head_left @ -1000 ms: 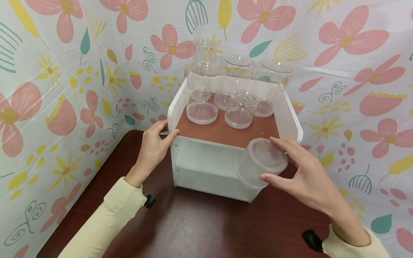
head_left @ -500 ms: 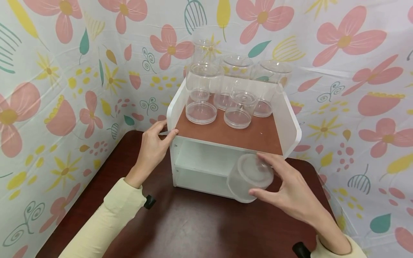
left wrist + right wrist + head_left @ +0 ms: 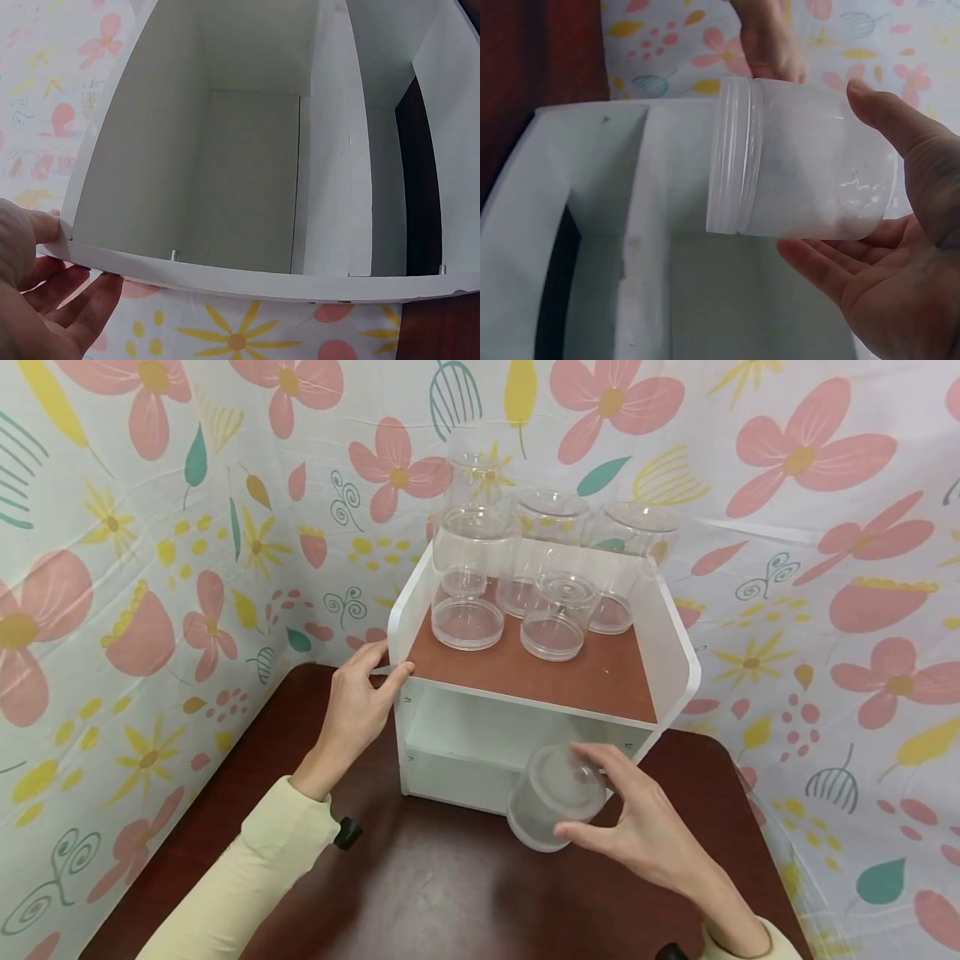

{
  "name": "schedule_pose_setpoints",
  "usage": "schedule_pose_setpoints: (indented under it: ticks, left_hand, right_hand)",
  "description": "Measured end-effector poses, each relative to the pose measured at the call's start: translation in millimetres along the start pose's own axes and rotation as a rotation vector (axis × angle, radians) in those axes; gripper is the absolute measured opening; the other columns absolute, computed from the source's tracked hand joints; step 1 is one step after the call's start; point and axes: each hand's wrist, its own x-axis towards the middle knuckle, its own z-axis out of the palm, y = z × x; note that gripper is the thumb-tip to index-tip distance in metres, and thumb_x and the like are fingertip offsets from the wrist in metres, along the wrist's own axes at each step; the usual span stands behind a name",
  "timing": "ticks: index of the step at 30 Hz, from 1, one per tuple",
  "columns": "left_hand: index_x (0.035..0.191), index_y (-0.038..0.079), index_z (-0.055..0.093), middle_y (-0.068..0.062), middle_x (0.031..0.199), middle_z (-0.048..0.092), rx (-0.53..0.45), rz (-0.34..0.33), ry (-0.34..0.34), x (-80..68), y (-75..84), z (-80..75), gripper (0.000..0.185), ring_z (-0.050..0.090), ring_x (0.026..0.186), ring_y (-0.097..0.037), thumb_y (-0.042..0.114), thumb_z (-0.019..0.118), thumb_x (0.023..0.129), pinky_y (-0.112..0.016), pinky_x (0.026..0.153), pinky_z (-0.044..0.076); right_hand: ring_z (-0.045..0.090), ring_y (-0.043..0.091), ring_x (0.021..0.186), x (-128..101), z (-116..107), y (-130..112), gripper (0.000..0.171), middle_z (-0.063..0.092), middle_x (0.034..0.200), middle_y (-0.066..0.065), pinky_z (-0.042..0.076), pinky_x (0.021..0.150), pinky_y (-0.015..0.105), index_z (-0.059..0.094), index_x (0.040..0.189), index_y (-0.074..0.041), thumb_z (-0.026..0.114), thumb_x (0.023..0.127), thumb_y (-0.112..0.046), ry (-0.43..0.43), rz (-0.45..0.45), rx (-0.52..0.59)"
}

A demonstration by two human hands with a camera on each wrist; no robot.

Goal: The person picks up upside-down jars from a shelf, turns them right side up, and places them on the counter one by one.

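My right hand (image 3: 648, 831) holds a frosted plastic jar (image 3: 557, 797) between thumb and fingers, in front of the lower right of a small white shelf unit (image 3: 517, 697). The jar is tilted; its ridged, lid-like end points down, as the right wrist view shows from the side. My left hand (image 3: 356, 714) grips the front left edge of the unit near the top board, thumb on the front and fingers around the outside of the side panel (image 3: 180, 266). Several clear jars, one of them a front left jar (image 3: 468, 622), stand on the unit's brown top (image 3: 517, 668).
Below the top, the unit has two open levels split by a white shelf board (image 3: 341, 150). It stands on a dark red-brown table (image 3: 420, 893). A flower-patterned cloth (image 3: 300, 568) hangs behind and at both sides.
My right hand has brought the frosted jar down and to the left, from beside the unit's upper right front corner to before its lower level. The left hand keeps its place.
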Motion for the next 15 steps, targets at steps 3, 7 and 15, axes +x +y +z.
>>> schedule_pose_setpoints:
  ticks: [3, 7, 15]
  left_hand:
    - [0.135, 0.000, 0.065, -0.015, 0.122, 0.067, -0.002, 0.002, 0.002, -0.5, 0.1, 0.6, 0.040, 0.064, 0.114, -0.028, 0.016, 0.073, 0.099, -0.045, 0.084, 0.061]
    - [0.135, -0.001, 0.065, -0.015, 0.124, 0.066, -0.005, 0.002, 0.007, -1.4, -0.8, 1.7, 0.041, 0.064, 0.116, -0.028, 0.016, 0.072, 0.099, -0.047, 0.084, 0.061]
    - [0.135, 0.000, 0.065, -0.015, 0.126, 0.066, -0.017, 0.020, 0.025, -2.5, -3.3, 3.5, 0.041, 0.065, 0.115, -0.028, 0.016, 0.073, 0.098, -0.047, 0.083, 0.061]
  right_hand:
    - [0.060, 0.010, 0.112, -3, 9, 5, 0.084, 0.061, 0.129, -0.006, 0.046, 0.094, 0.013, 0.056, 0.142, -0.013, 0.098, 0.071, -0.025, 0.001, 0.001, 0.010]
    - [0.060, 0.011, 0.113, -7, 22, 10, 0.083, 0.062, 0.129, -0.006, 0.051, 0.093, 0.019, 0.056, 0.142, -0.013, 0.097, 0.071, -0.027, -0.012, 0.015, 0.016]
    - [0.060, 0.012, 0.117, -12, 39, 19, 0.082, 0.061, 0.133, -0.006, 0.056, 0.091, 0.033, 0.056, 0.142, -0.011, 0.096, 0.073, -0.030, -0.038, 0.056, 0.039]
